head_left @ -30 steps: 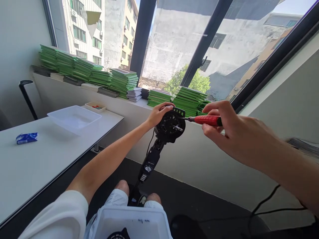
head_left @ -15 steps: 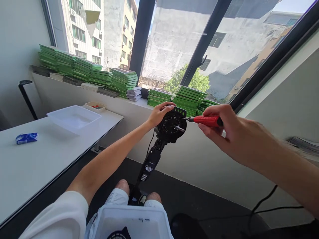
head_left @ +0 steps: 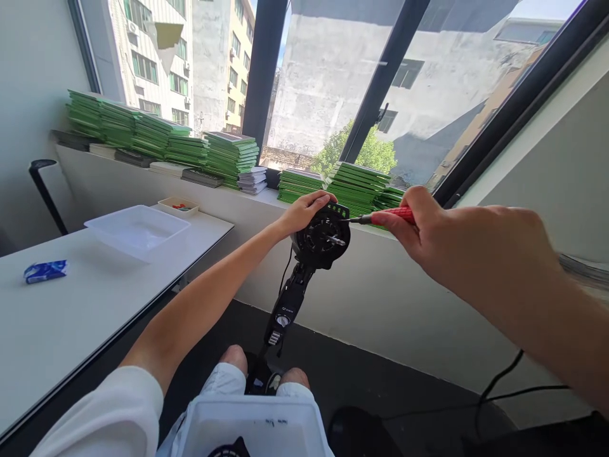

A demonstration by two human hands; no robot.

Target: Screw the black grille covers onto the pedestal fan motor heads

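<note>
A black fan motor housing with a metal shaft sticking out tops a black stand with a dial and buttons. My left hand grips the housing's upper left edge, fingers curled over its back. In my right hand is a red-handled screwdriver, its tip at the housing's upper right rim. Whether the tip sits in a screw is too small to tell. A white plastic bin rests on my lap, with a black slotted part inside it.
At left, a white table bears a clear plastic tub, a small beige tray and a blue packet. Stacks of green books line the windowsill. A black cable hangs at lower right.
My right hand has turned over around the screwdriver handle, its back now facing up more. The screwdriver tip stays at the housing's rim, and my left hand keeps its hold.
</note>
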